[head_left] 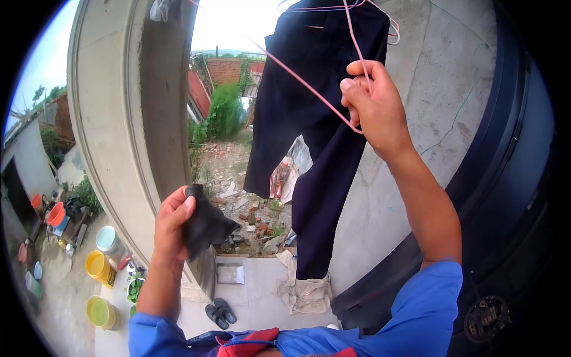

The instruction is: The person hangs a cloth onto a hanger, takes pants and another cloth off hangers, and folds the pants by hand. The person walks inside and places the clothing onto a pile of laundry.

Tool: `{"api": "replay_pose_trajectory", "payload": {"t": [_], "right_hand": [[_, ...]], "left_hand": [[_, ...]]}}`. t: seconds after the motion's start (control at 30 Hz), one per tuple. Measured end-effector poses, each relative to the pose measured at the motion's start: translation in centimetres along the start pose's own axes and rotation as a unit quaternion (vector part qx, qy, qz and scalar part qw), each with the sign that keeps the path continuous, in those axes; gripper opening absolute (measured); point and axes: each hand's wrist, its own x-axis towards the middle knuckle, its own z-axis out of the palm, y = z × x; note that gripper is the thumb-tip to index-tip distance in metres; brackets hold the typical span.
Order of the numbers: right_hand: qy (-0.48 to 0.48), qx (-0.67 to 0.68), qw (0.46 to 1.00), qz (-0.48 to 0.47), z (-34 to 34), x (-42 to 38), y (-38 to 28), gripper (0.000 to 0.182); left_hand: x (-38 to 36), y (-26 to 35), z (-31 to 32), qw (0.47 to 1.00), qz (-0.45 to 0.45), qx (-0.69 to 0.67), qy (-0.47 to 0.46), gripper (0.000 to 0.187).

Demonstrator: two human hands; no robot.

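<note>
- right hand [377, 104] is up high, grip pinched narrow around the pink hanger [309, 89], beside the dark trousers [321, 119] hanging from another hanger.
- left hand [172, 229] sits lower, grip closed on a small dark cloth [205, 226], bunched up.
- looks like the hanging step: the cloth isn't on the hanger yet.
- next move calls for bringing cloth and hanger together, draping it evenly.

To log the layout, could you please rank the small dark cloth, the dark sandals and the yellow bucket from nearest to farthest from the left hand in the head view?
1. small dark cloth, held in the left hand.
2. yellow bucket, lower left.
3. dark sandals, on the floor below; close to the bucket's rank.
</note>
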Motion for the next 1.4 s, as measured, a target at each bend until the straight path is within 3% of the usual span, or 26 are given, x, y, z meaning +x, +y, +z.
{"api": "replay_pose_trajectory", "payload": {"t": [0.07, 0.13, 0.17, 0.3, 0.47, 0.5, 0.53, 0.6, 0.67, 0.8, 0.9, 1.0, 1.1, 1.2, 1.23, 1.4], "right_hand": [[-0.185, 0.184, 0.952, 0.159, 4.2, -5.9, 5.2, 0.020], [-0.199, 0.171, 0.954, 0.146, 5.1, -7.8, 6.5, 0.018], [-0.178, 0.263, 0.932, 0.173, 6.2, -10.8, 9.0, 0.018], [-0.135, 0.305, 0.926, 0.178, 5.3, -17.5, 13.0, 0.016], [-0.152, 0.257, 0.945, 0.134, 7.3, -20.4, 14.4, 0.047], [-0.143, 0.275, 0.939, 0.151, 7.0, -20.5, 14.7, 0.040], [-0.140, 0.288, 0.933, 0.161, 7.5, -20.9, 14.9, 0.040], [-0.008, 0.188, 0.971, 0.145, 8.2, -21.1, 16.6, 0.030], [0.080, 0.156, 0.964, 0.199, 7.5, -23.6, 18.9, 0.027], [0.146, 0.042, 0.973, 0.173, 7.2, -27.2, 22.8, 0.023], [0.251, 0.143, 0.923, 0.253, 7.9, -30.2, 25.1, 0.018], [0.225, 0.114, 0.911, 0.326, 8.4, -32.0, 26.6, 0.018], [0.223, 0.289, 0.851, 0.378, 9.4, -31.9, 26.2, 0.018], [0.261, 0.393, 0.811, 0.347, 8.3, -30.6, 24.9, 0.018], [0.279, 0.391, 0.819, 0.314, 7.9, -30.4, 25.0, 0.017], [0.261, 0.349, 0.835, 0.337, 5.1, -29.6, 23.6, 0.017]], "left_hand": [[-0.7, -1.0, 0.6, 0.999, -0.037, 0.011, -0.002, 0.021], [-1.5, -2.1, 1.2, 0.996, -0.092, 0.018, 0.010, 0.018], [-2.5, -3.4, 0.7, 0.994, -0.105, 0.022, 0.011, 0.018], [-4.9, -8.2, -2.3, 0.979, -0.196, -0.011, 0.062, 0.020], [-8.0, -10.5, -3.3, 0.933, -0.335, 0.026, 0.131, 0.021], [-7.5, -10.8, -2.1, 0.927, -0.333, 0.031, 0.172, 0.022], [-7.5, -10.9, -2.3, 0.933, -0.324, 0.014, 0.156, 0.024], [-7.7, -11.8, -2.7, 0.938, -0.307, 0.004, 0.162, 0.027], [-8.0, -11.3, -1.8, 0.935, -0.312, 0.002, 0.168, 0.032], [-8.2, -12.5, -1.4, 0.934, -0.306, 0.005, 0.186, 0.044], [-8.3, -13.3, -0.9, 0.942, -0.297, -0.034, 0.153, 0.053], [-7.7, -14.2, 0.9, 0.944, -0.282, -0.121, 0.122, 0.062], [-7.5, -16.7, 2.8, 0.930, -0.288, -0.205, 0.098, 0.065], [-8.4, -20.3, 2.4, 0.939, -0.308, -0.104, 0.110, 0.039], [-8.9, -21.1, 2.2, 0.935, -0.312, -0.070, 0.155, 0.026], [-11.9, -22.8, -1.8, 0.935, -0.297, -0.019, 0.191, 0.024]]}}
